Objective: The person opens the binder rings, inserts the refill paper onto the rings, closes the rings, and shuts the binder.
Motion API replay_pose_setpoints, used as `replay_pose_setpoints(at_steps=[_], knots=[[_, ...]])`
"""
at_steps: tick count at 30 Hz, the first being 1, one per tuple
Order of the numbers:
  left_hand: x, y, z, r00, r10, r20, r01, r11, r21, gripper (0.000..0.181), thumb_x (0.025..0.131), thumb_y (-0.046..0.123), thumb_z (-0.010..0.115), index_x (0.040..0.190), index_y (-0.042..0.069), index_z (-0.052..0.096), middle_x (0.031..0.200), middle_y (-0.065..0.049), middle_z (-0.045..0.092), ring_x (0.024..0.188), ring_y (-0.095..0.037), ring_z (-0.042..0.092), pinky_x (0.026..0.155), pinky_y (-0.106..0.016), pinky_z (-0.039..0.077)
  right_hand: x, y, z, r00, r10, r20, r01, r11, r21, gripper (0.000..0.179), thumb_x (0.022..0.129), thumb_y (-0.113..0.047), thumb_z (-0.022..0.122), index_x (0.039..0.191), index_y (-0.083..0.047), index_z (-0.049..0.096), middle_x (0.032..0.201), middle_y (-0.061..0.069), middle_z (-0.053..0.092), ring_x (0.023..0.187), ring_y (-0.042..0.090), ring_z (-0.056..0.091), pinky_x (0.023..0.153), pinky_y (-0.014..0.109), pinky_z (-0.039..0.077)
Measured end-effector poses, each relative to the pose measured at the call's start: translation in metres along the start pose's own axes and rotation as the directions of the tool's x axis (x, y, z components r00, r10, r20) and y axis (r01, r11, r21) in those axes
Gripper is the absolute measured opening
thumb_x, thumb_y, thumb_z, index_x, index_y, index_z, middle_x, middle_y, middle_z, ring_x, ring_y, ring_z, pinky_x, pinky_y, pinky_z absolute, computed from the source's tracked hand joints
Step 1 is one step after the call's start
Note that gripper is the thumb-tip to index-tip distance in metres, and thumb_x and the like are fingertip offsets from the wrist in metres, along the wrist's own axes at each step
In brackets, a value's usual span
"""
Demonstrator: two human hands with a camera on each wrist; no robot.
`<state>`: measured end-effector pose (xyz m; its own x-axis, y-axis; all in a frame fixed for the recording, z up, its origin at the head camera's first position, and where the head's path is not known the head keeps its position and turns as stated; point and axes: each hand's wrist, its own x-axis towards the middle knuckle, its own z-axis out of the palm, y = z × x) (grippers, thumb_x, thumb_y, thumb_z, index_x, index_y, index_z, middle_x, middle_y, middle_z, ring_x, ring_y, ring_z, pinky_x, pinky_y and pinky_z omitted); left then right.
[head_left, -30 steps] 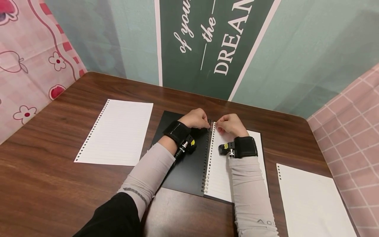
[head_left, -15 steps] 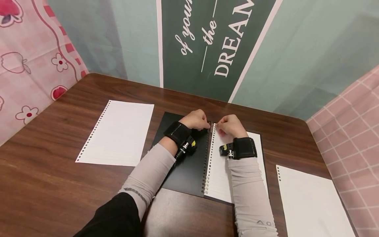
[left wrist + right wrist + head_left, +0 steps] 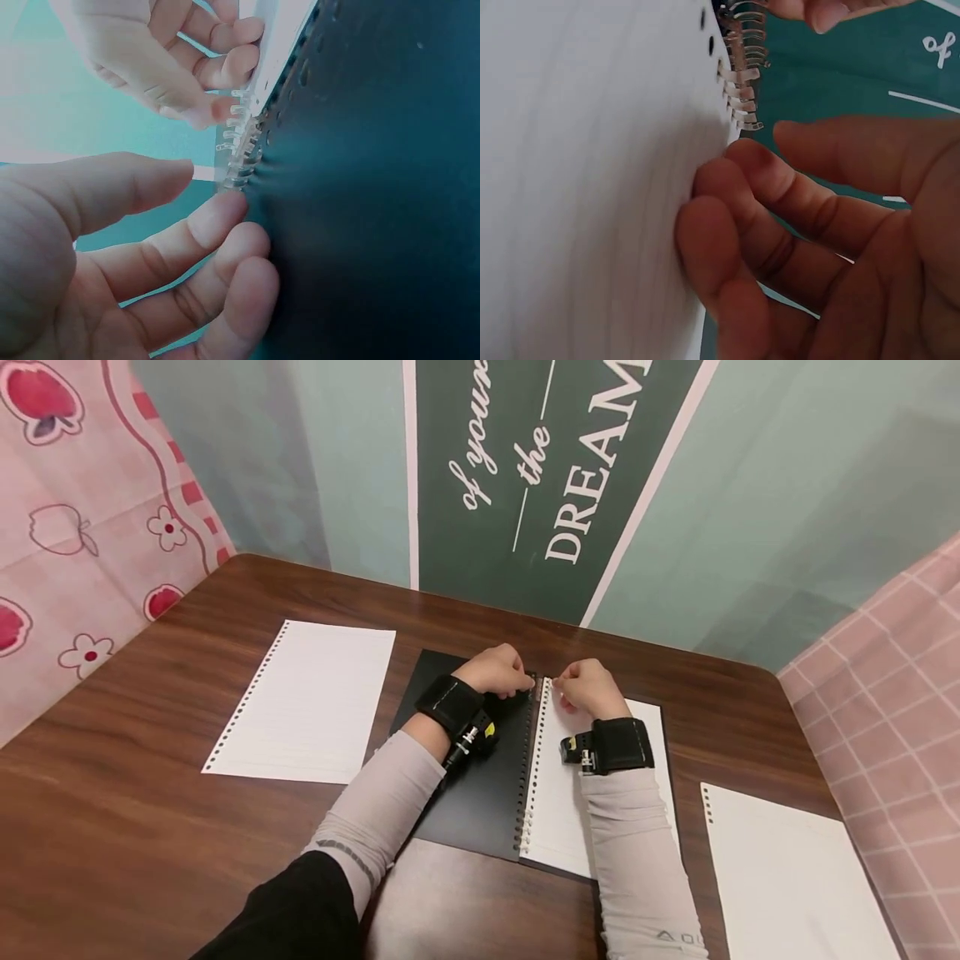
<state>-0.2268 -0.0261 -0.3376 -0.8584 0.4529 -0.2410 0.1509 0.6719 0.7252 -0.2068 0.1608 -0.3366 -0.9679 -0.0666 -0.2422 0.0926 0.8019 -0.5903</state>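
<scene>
A loose-leaf notebook lies spread on the table, its black cover (image 3: 476, 802) on the left and lined punched sheets (image 3: 558, 810) on the right. Clear plastic binding rings (image 3: 241, 139) run between them; some prongs near the top end stand apart. My left hand (image 3: 497, 671) is at the top of the binding, its bent fingertips touching the cover's edge; its thumb stays apart from them. Across the binding, my right hand (image 3: 592, 689) has fingertips against the sheets' edge, beside the ring ends. Its thumb shows a gap from the rings in the right wrist view.
A loose punched sheet (image 3: 307, 702) lies to the left of the notebook. Another loose sheet (image 3: 795, 868) lies at the right, running out of the frame. A printed cloth wall (image 3: 360, 477) rises behind the brown table (image 3: 135, 793).
Both hands stay at the top end of the binding, with only slight finger movement. The head view has tilted up a little, so everything sits lower in the frame.
</scene>
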Motion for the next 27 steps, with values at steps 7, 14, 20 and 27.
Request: replay_pose_setpoints(at_steps=[7, 14, 20, 27], knots=[[-0.010, -0.003, 0.005, 1.000, 0.006, -0.003, -0.006, 1.000, 0.009, 0.034, 0.101, 0.022, 0.062, 0.075, 0.001, 0.068, 0.061, -0.003, 0.057, 0.058, -0.018, 0.056, 0.061, -0.029, 0.045, -0.012, -0.001, 0.006, 1.000, -0.006, 0.017, 0.007, 0.999, -0.037, 0.021, 0.101, -0.015, 0.060, 0.087, 0.001, 0.064, 0.065, 0.005, 0.059, 0.062, 0.018, 0.053, 0.056, 0.030, 0.039], [-0.020, -0.003, 0.004, 1.000, 0.010, 0.015, -0.011, 1.000, 0.017, 0.032, 0.101, 0.022, 0.062, 0.081, -0.002, 0.071, 0.063, -0.003, 0.059, 0.059, -0.018, 0.058, 0.061, -0.028, 0.047, -0.025, -0.003, 0.006, 0.999, -0.043, 0.033, 0.043, 0.999, -0.021, 0.019, 0.099, -0.014, 0.060, 0.091, 0.003, 0.066, 0.065, 0.006, 0.061, 0.060, 0.016, 0.052, 0.055, 0.029, 0.039], [-0.027, -0.001, -0.004, 1.000, 0.005, -0.013, -0.004, 0.999, 0.047, 0.032, 0.101, 0.021, 0.061, 0.080, -0.001, 0.070, 0.064, -0.005, 0.058, 0.060, -0.020, 0.058, 0.061, -0.029, 0.046, -0.033, -0.011, 0.001, 0.995, -0.093, 0.041, 0.094, 0.995, -0.023, 0.019, 0.100, -0.013, 0.060, 0.092, 0.003, 0.067, 0.068, 0.010, 0.062, 0.060, 0.016, 0.053, 0.057, 0.030, 0.040], [-0.042, 0.001, -0.009, 1.000, 0.012, -0.010, -0.012, 0.996, 0.084, 0.035, 0.101, 0.022, 0.061, 0.070, 0.005, 0.065, 0.061, -0.001, 0.056, 0.060, -0.020, 0.057, 0.059, -0.028, 0.041, -0.052, -0.014, -0.004, 0.992, -0.119, 0.039, 0.122, 0.989, -0.079, 0.019, 0.099, -0.014, 0.060, 0.092, 0.002, 0.067, 0.067, 0.007, 0.062, 0.060, 0.016, 0.053, 0.057, 0.030, 0.040]])
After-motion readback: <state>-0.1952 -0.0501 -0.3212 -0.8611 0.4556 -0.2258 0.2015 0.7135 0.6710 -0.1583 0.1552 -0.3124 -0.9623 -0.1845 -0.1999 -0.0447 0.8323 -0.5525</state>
